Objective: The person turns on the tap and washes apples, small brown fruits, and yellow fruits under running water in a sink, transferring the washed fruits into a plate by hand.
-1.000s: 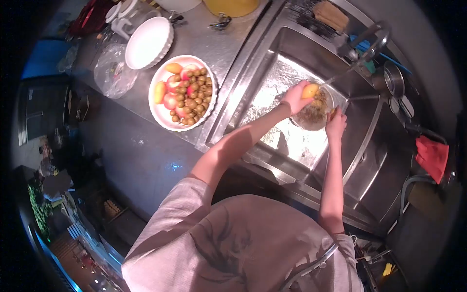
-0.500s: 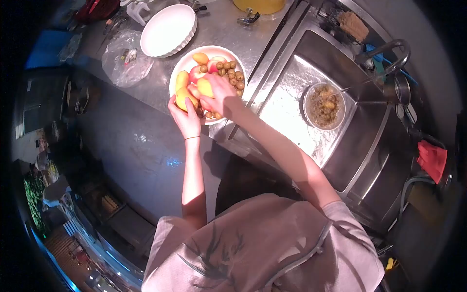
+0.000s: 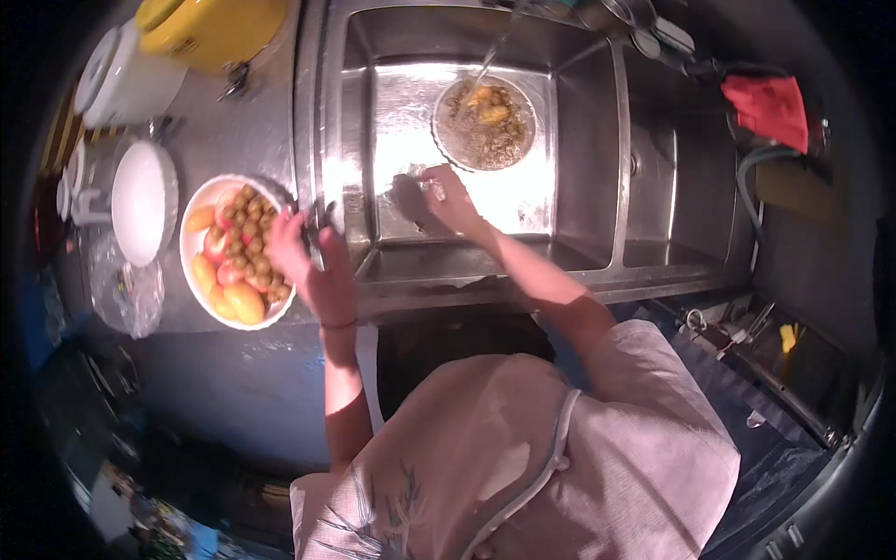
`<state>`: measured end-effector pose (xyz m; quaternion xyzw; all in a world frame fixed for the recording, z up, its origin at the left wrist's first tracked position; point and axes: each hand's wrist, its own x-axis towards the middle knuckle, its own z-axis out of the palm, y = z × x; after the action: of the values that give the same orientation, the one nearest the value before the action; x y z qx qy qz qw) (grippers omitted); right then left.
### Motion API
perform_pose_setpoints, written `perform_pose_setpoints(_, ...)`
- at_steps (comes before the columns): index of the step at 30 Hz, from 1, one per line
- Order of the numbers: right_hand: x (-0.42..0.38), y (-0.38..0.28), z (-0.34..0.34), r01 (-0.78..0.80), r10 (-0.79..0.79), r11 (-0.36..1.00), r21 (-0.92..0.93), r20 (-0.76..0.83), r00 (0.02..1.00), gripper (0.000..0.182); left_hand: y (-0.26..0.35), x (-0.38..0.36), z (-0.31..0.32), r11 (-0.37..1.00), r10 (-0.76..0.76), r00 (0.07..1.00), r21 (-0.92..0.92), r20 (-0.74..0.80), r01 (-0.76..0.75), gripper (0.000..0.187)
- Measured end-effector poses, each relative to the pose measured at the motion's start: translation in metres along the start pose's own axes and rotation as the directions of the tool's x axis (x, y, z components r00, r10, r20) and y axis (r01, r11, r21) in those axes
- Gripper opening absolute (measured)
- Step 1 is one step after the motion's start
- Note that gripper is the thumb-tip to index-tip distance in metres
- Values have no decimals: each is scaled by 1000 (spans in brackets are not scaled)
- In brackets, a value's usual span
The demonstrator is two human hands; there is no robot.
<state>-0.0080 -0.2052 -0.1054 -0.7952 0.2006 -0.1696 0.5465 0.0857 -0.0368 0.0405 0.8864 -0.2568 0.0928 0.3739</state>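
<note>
My left hand [image 3: 313,266] hovers at the right rim of a white fluted bowl [image 3: 193,291], its fingers spread and nothing in them. In that bowl lie yellow mango-like fruits [image 3: 245,303], small round brown fruits [image 3: 245,233] and a few reddish fruits [image 3: 216,246]. Over the sink, my right hand [image 3: 455,203] has its fingers loosely bent and parted, with nothing visible in them. Just beyond its fingertips stands a round bowl [image 3: 536,124] of water holding small brown fruits and some yellow fruit [image 3: 493,114]. A thin water stream [image 3: 488,61] falls into it.
The steel sink [image 3: 397,112] has a second basin [image 3: 677,187] to the right, where a red glove [image 3: 770,107] hangs. On the counter are a white fluted dish [image 3: 145,203], a clear plastic bag [image 3: 135,299], a white container [image 3: 131,79] and a yellow container [image 3: 215,33].
Both hands have left the fruit bowl's contents. My right hand has moved over the sink; my left has drawn to the bowl's right side. The view has turned towards the sink.
</note>
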Motion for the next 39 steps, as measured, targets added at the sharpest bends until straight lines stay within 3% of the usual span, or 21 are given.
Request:
perform_pose_setpoints(1, -6, 26, -24, -155, 154, 988, -9, -25, 988, 19, 9, 4, 24, 994, -7, 986, -106, 165, 25, 32)
perform_pose_setpoints(2, -10, 62, -39, -376, 371, 924, -63, -79, 925, 18, 7, 6, 57, 953, 115, 955, -300, 275, -28, 31)
perform_pose_setpoints(3, -14, 100, -57, -312, 298, 928, -203, -99, 949, 18, 4, 4, 95, 912, 197, 920, -408, 338, -45, 31)
perform_pose_setpoints(4, -18, 128, -70, -251, 228, 905, -343, -107, 968, 18, -9, -3, 139, 911, 206, 884, -412, 419, -17, 34)
perform_pose_setpoints(5, -19, 142, -80, -308, 295, 880, -361, -91, 951, 19, -23, -6, 176, 950, 178, 781, -310, 598, 21, 38)
perform_pose_setpoints(8, 3, 164, -115, -368, 379, 840, -399, -53, 924, 21, -35, 0, 261, 994, 91, 607, -106, 789, -12, 39)
perform_pose_setpoints(11, 32, 182, -123, -279, 310, 861, -425, 3, 951, 27, -29, 17, 329, 966, 179, 533, -44, 827, -255, 44)
perform_pose_setpoints(14, 60, 219, -114, -136, 115, 829, -542, -72, 991, 36, -25, 31, 383, 898, 208, 471, 24, 858, -439, 47)
perform_pose_setpoints(15, 66, 229, -112, -167, 207, 783, -600, -4, 978, 44, -27, 35, 399, 863, 165, 458, 98, 873, -496, 46)
perform_pose_setpoints(18, 84, 232, -117, -153, 258, 789, -596, 95, 962, 50, -40, 44, 442, 850, 218, 507, 93, 834, -519, 42)
perform_pose_setpoints(19, 80, 251, -109, -86, 196, 775, -627, 109, 975, 47, -48, 42, 463, 999, -39, 523, 21, 852, 41, 44)
perform_pose_setpoints(22, 82, 273, -92, -25, -8, 661, -750, -40, 999, 26, -73, 33, 495, 892, 267, 600, 42, 755, -450, 56)
perform_pose_setpoints(23, 85, 277, -88, -15, -82, 613, -790, -82, 993, 21, -51, 34, 489, 898, 184, 607, 118, 773, -424, 49)
perform_pose_setpoints(26, 91, 267, -92, -95, 5, 612, -785, -116, 993, 17, 5, 42, 471, 892, -55, 575, 299, 816, -339, 41)
perform_pose_setpoints(27, 92, 262, -96, -122, -24, 642, -757, -179, 984, 12, -6, 34, 483, 890, 11, 661, 294, 750, -348, 35)
perform_pose_setpoints(30, 93, 273, -99, -209, 91, 677, -706, -201, 975, 14, -14, 33, 494, 838, -15, 631, 354, 775, -416, 27)
perform_pose_setpoints(31, 87, 278, -98, -305, 280, 677, -669, -148, 948, 28, -6, 35, 491, 801, -5, 643, 388, 766, -456, 26)
perform_pose_setpoints(34, 83, 218, -132, -362, 279, 808, -464, -240, 930, 36, 4, 35, 484, 788, 55, 624, 350, 779, -506, 23)
perform_pose_setpoints(36, 77, 204, -129, -419, 338, 892, -173, -360, 869, 39, 11, 36, 470, 783, 86, 600, 318, 796, -535, 22)
perform_pose_setpoints(38, 69, 188, -127, -299, 254, 954, -1, -524, 813, 38, 23, 39, 459, 815, 119, 637, 291, 761, -501, 22)
perform_pose_setpoints(39, 65, 183, -128, -273, 479, 848, 455, -434, 763, 37, 22, 35, 454, 857, 137, 679, 258, 721, -446, 38)
